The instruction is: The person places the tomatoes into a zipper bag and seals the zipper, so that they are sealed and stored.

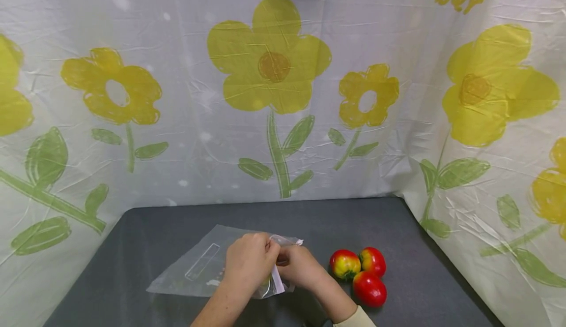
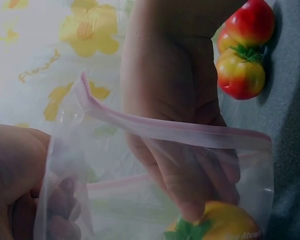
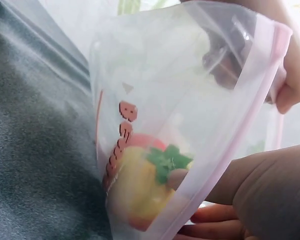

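A clear zip bag with a pink seal strip lies across the dark table. My left hand grips the bag at its mouth; in the left wrist view its fingertips show through the plastic. My right hand reaches in through the mouth. Inside the bag sits a red-and-yellow tomato with a green leafy top. The right thumb lies against that top, its other fingers loosely bent and not wrapped round the fruit. Beyond the right hand, another tomato rests on the table.
Two more tomatoes, one behind and one nearer me, cluster with it right of my right forearm. A white curtain with yellow flowers hangs round the back and sides of the dark table.
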Tool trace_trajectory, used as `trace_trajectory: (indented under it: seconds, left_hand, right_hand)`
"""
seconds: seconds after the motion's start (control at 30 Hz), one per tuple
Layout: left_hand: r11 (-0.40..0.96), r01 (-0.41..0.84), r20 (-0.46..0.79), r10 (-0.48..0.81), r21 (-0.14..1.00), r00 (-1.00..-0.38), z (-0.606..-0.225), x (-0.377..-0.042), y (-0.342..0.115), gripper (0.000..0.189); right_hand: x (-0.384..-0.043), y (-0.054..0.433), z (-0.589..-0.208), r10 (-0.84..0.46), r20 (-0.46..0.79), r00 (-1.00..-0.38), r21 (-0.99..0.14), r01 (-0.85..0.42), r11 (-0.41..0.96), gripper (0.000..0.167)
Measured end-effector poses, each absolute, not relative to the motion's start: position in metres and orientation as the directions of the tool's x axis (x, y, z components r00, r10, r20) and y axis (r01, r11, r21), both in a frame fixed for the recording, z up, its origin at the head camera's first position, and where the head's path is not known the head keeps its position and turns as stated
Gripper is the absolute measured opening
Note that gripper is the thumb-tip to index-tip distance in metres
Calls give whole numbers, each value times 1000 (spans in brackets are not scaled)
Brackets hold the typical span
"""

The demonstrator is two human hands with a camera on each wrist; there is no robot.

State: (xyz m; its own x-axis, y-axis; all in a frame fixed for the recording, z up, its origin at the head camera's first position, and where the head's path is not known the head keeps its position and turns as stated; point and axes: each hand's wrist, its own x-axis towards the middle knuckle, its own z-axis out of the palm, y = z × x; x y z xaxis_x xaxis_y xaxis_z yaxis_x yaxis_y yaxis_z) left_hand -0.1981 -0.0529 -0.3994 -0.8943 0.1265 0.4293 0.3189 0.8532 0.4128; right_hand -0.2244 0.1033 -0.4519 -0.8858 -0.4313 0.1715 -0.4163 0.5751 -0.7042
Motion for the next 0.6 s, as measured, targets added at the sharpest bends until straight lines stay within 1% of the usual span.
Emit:
trace_trajectory:
  seconds: [0.13, 0.23, 0.43, 0.6]
  left_hand:
    - [854, 317, 442, 117, 411, -889, -399, -199, -54, 39]
    - [853, 321, 453, 114, 412, -884, -399, -199, -54, 39]
    - [857, 313, 452, 107, 409, -886, -399, -200, -56, 39]
    - [860, 294, 423, 102, 417, -900, -399, -201, -57, 39]
  right_hand:
    - [-223, 106, -447, -416, 158, -896, -684, -403, 608, 24]
    - [-222, 108, -443, -410, 141, -901, -692, -385, 610, 25]
    - [-221, 113, -431, -405, 101, -909, -717, -348, 603, 33]
    - [-219, 121, -420, -394, 73, -916, -735, -316, 600, 41]
